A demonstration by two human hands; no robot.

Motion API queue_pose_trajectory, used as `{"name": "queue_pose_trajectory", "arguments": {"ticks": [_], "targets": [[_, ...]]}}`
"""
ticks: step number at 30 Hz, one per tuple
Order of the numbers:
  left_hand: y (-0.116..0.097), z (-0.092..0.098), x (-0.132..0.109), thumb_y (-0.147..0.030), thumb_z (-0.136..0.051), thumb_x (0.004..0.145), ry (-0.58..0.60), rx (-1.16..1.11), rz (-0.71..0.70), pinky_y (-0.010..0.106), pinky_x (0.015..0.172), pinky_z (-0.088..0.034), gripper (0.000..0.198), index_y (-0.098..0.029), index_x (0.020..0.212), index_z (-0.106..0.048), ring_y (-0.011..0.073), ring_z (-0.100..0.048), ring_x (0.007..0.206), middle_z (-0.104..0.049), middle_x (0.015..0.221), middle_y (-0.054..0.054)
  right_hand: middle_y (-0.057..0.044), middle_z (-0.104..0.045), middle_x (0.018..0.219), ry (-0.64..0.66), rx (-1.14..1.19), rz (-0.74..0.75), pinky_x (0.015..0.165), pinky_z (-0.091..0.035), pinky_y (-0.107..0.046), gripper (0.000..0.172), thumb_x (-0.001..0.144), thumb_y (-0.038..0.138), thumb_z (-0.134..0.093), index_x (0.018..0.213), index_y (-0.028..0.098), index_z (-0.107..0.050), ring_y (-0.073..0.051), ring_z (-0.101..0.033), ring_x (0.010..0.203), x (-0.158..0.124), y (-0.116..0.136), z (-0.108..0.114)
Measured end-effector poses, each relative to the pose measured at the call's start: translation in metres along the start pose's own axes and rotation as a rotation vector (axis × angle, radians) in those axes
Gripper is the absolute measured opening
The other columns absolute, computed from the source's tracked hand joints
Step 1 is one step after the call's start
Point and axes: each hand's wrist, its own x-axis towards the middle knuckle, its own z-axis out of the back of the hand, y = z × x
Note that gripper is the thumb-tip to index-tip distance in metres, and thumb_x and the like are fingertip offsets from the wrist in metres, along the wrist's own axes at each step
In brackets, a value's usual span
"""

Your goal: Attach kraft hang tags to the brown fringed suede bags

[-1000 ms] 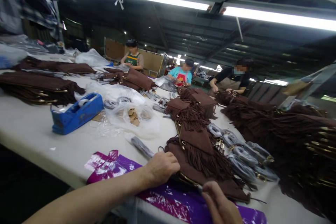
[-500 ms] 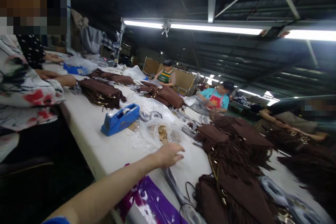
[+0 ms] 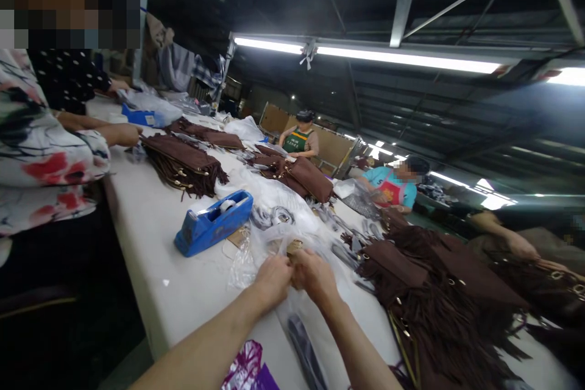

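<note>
Left hand (image 3: 273,280) and right hand (image 3: 315,277) are both pinched onto the clear plastic bag (image 3: 249,253), knuckles nearly touching. The bag's on a long white table (image 3: 150,237), near a blue tape dispenser (image 3: 212,222), brown fringed bags (image 3: 429,292) and strip lights (image 3: 388,60) overhead. Forearms angle in from below, fingers curled.

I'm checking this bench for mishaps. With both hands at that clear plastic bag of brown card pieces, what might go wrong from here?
The left hand and right hand meet at the thin clear plastic bag; it might tear and spill the small brown card pieces.
The blue plastic tape dispenser sits near the left forearm; a sweep might knock it.
Fringe of the dark brown fringed bags lies beside the right arm and may snag.
</note>
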Motion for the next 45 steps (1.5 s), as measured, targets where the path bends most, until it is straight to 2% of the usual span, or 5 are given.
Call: {"name": "queue_pose_trajectory", "arguments": {"ticks": [14,21,32,40,45], "targets": [[0.003,0.0,0.007,-0.019,-0.056,0.082,0.02,0.102,0.047,0.04,0.084,-0.049,0.018,-0.019,0.089,-0.073,0.0267,-0.062,0.095,-0.067,0.096,0.011,-0.005,-0.067,0.117,-0.07,-0.013,0.169,0.07,-0.049,-0.027,0.027,0.088,0.012,-0.041,0.093,0.022,-0.065,-0.017,-0.067,0.088,0.005,-0.044,-0.004],[0.007,-0.005,0.009,-0.013,-0.056,0.078,-0.01,0.06,0.068,0.039,0.081,-0.048,0.019,-0.019,0.085,-0.073,0.0275,-0.063,0.096,-0.068,0.097,0.011,0.001,-0.063,0.055,-0.568,1.004,-0.38,0.036,-0.041,-0.022,0.039,0.083,0.059,-0.053,0.081,0.02,-0.053,-0.014,-0.057,0.04,-0.043,-0.056,0.014],[-0.03,0.008,0.005,-0.022,-0.04,0.089,-0.216,-0.503,0.066,0.037,0.092,-0.042,0.026,-0.016,0.099,-0.063,0.0224,-0.057,0.106,-0.067,0.109,0.01,0.0,-0.066,0.064,-0.584,1.064,-0.401,0.039,-0.053,-0.023,0.047,0.074,0.063,-0.065,0.083,0.018,-0.056,-0.019,-0.069,0.056,-0.107,-0.04,0.069],[-0.09,0.011,-0.014,-0.064,-0.012,0.093,0.631,-1.547,0.164,0.039,0.091,-0.043,0.07,-0.014,0.112,-0.056,0.0238,-0.061,0.109,-0.063,0.12,0.017,0.0,-0.067,0.06,-0.595,0.917,-0.405,0.042,-0.051,-0.025,0.042,0.081,0.062,-0.058,0.086,0.02,-0.057,-0.016,-0.063,0.047,-0.149,-0.04,0.097],[-0.103,0.004,-0.028,-0.056,-0.026,0.094,0.751,-1.649,0.238,0.027,0.073,-0.047,0.059,-0.012,0.107,-0.062,0.0189,-0.066,0.087,-0.067,0.111,0.016,0.0,-0.067,0.058,-0.627,0.864,-0.42,0.042,-0.049,-0.024,0.039,0.084,0.059,-0.056,0.085,0.02,-0.056,-0.014,-0.06,0.043,-0.178,-0.048,0.108]]}}
